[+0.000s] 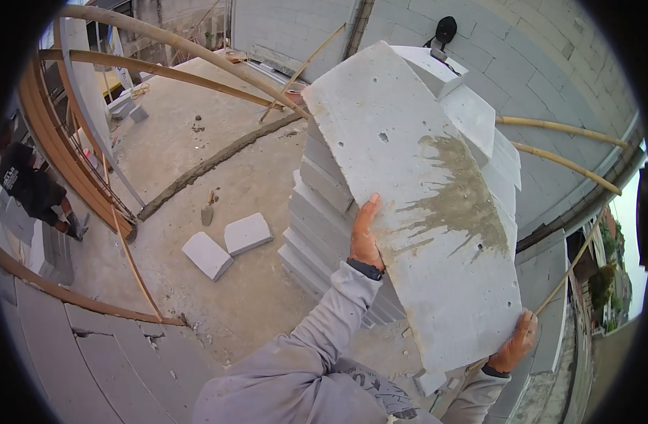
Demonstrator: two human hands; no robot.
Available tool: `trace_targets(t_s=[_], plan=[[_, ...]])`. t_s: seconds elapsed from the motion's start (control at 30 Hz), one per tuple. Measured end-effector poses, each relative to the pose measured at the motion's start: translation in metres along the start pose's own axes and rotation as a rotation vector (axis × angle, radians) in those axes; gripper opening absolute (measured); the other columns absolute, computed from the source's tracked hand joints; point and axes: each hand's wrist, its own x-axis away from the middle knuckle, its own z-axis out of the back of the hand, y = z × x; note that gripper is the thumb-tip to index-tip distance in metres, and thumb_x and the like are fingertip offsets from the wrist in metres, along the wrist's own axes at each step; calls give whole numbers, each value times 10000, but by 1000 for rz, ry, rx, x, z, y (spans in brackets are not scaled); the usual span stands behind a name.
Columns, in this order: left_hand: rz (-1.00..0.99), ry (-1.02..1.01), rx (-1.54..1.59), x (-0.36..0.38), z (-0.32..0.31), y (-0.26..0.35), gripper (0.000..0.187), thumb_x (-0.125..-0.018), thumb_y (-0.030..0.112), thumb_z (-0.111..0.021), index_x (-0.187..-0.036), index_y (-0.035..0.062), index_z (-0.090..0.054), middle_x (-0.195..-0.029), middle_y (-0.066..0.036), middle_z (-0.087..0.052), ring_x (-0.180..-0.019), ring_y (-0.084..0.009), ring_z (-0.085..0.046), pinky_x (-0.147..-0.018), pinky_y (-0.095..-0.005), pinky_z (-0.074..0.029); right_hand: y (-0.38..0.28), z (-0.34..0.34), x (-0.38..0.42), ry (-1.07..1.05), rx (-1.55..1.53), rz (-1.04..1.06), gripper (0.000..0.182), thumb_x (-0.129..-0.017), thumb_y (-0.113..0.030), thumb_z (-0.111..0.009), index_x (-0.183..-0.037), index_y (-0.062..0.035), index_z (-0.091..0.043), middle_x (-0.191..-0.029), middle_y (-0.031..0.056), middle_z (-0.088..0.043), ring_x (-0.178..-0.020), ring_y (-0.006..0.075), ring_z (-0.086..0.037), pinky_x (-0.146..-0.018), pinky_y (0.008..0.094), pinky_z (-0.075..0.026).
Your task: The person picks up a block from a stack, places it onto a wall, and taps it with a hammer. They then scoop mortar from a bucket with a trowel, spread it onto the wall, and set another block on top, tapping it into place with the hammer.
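Observation:
A large pale block (pixel 409 191) with a wet grey-brown stain fills the middle of the head view, tilted over a stack of similar blocks (pixel 313 212). My left hand (pixel 365 237) presses on its left long edge, thumb lying on the face and the other fingers hidden behind. At the lower right corner my right hand (pixel 516 344) grips the block, its fingers wrapped round the edge. More pale blocks (pixel 472 116) show behind its upper right side.
Two cut block pieces (pixel 207 254) and a trowel (pixel 207 212) lie on the concrete floor at left. Bamboo poles (pixel 175 42) cross the upper left. Another person (pixel 31 184) is at far left. A block wall (pixel 522 63) stands behind.

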Motion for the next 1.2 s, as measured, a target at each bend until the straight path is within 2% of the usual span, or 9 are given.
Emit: trace_targets(t_s=[0.17,0.3,0.4,0.43,0.57,0.67,0.83,0.97,1.2], plan=[[-236,-4,-163,24,-26,-42,366,-842,320,-568,-1104,67,-528,-1077,-72,-566,-979,-226,-540,-848,-373,-446,-8,64,-15,-194,29,201,335,-812,-304,-639,-903,12,-571,-1015,121,-539,-968,205,-489,-868,319,-369],[-262,-118,-351,55,-41,-110,489,-863,371,-510,-1222,44,-454,-1233,-120,-478,-1086,-254,-492,-893,-396,-431,14,165,-24,-430,-97,-35,377,-762,-346,-679,-911,-13,-586,-1078,140,-544,-1023,233,-514,-882,357,-408],[-451,-218,-655,72,-23,-173,615,-835,406,-525,-1310,47,-367,-1334,-153,-388,-1156,-286,-443,-952,-465,-401,42,234,-53,-458,249,102,662,-748,-541,-620,-1043,45,-530,-1088,212,-555,-1023,293,-544,-886,345,-422],[-440,-263,-656,74,-32,-174,619,-831,403,-529,-1308,43,-368,-1334,-157,-387,-1162,-289,-436,-950,-465,-402,17,194,-49,-454,191,152,799,-719,-622,-601,-1114,63,-487,-1108,231,-538,-1059,339,-521,-905,369,-413],[-566,-121,-773,125,-65,-267,613,-808,388,-541,-1282,27,-397,-1323,-167,-398,-1155,-306,-439,-945,-461,-399,16,219,-81,-585,13,297,1023,-631,-613,-696,-1300,59,-311,-1180,256,-471,-1131,339,-469,-956,379,-384],[-68,-285,-551,121,-25,-327,595,-797,385,-542,-1254,23,-427,-1281,-165,-441,-1123,-317,-465,-936,-459,-394,59,273,-87,-427,-169,-68,1012,-627,-583,-716,-1307,50,-317,-1206,251,-459,-1139,330,-465,-941,377,-395],[573,-505,-504,164,-1,-464,644,-708,331,-610,-1229,-5,-436,-1220,-179,-474,-1080,-311,-499,-884,-457,-426,168,367,-41,-30,-138,-65,936,-602,-454,-774,-1276,37,-350,-1190,218,-466,-1146,304,-448,-973,345,-339],[674,-484,-651,157,41,-550,689,-694,301,-618,-1268,-5,-389,-1184,-168,-501,-1038,-314,-529,-866,-447,-445,218,431,-17,51,-245,-289,952,-587,-440,-785,-1276,26,-322,-1179,217,-453,-1145,314,-439,-976,345,-331],[1046,-466,-547,169,56,-757,674,-713,278,-618,-1289,25,-377,-1171,-146,-515,-1043,-311,-533,-905,-422,-443,288,533,-47,276,177,-400,945,-544,-434,-811,-1235,14,-346,-1098,177,-466,-1078,296,-474,-943,358,-354]])
